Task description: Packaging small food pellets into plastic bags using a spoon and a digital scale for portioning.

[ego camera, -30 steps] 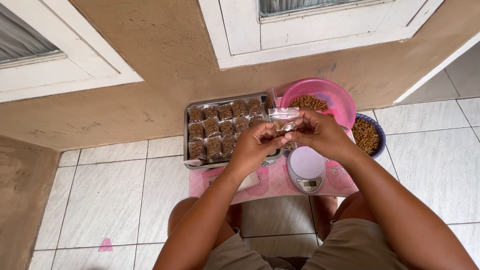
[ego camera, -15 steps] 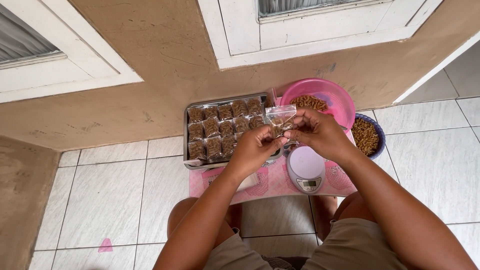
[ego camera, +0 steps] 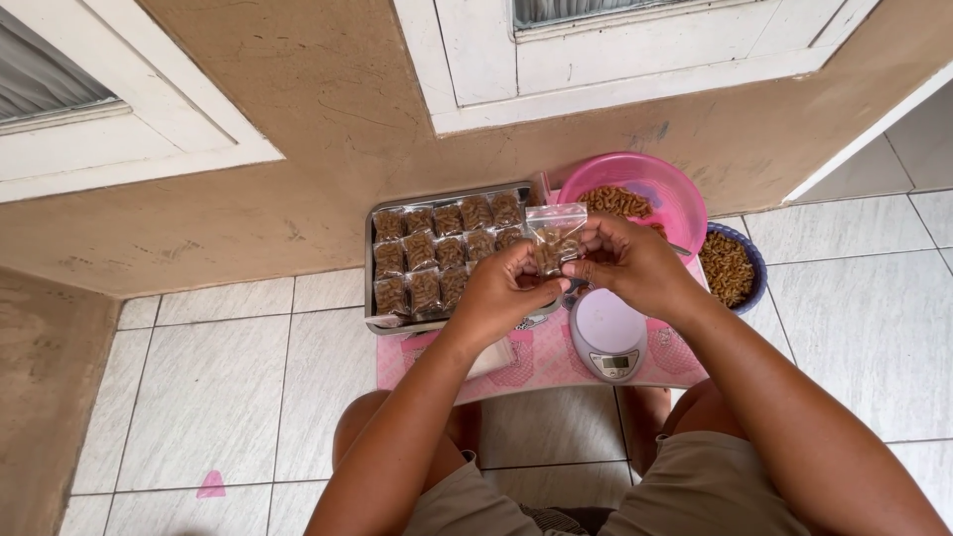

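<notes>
Shifted slightly left since the earlier frame, the bag (ego camera: 554,238) is pinched by both hands above the tray (ego camera: 369,260).

Brown snacks are held in it; it is kept upright, mouth upward, between left hand (ego camera: 506,293) and right hand (ego camera: 627,260). Packets (ego camera: 427,260) fill the tray; snacks are heaped in the pink bowl (ego camera: 675,194) and blue bowl (ego camera: 751,260).

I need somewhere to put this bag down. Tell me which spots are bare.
The metal tray is packed on its left and middle; only its right end, under the hands, may have room, but that part is hidden. The scale platform is bare. A strip of pink cloth lies bare between tray and scale. Both hands hold the small bag.
</notes>
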